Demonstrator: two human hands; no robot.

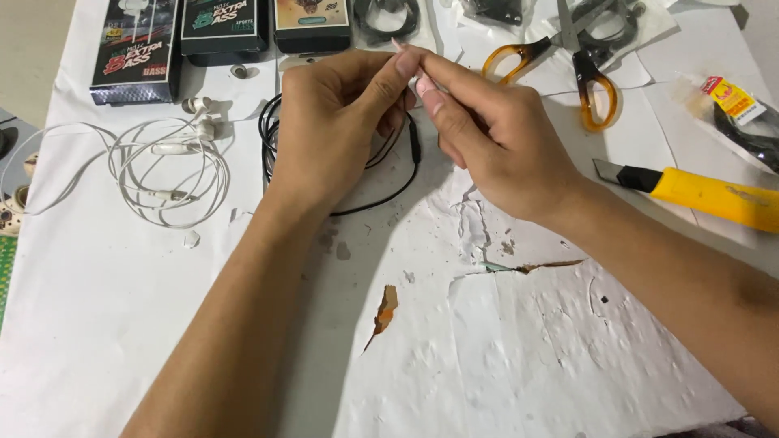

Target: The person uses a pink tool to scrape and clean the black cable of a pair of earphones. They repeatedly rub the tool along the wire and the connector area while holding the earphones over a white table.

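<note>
Both hands meet above the far middle of the table (105, 324), which is covered with torn white paper. The left hand (329, 122) and the right hand (487, 142) pinch together at their fingertips, closed on a small part of a black wired earphone (389, 174); what exactly sits between the fingertips is hidden by the fingers. The earphone's black cable hangs from the pinch, runs down past a slim inline piece just below the right hand's fingers, and loops back on the paper under the left hand, with more coils showing to that hand's left.

Well to the left lies a loosely coiled white wired earphone (166, 170), its buds near the top of the coil. Along the far edge stand three dark retail boxes (134, 49). Just beyond the right hand rest scissors with amber handles (580, 69), partly on clear plastic bags. To the right, apart from the hands, lies a yellow utility knife (706, 195) with its blade end pointing towards the right wrist, and beyond it a small packet with a red and yellow label (730, 97). The paper shows rips near the middle, exposing brown beneath.
</note>
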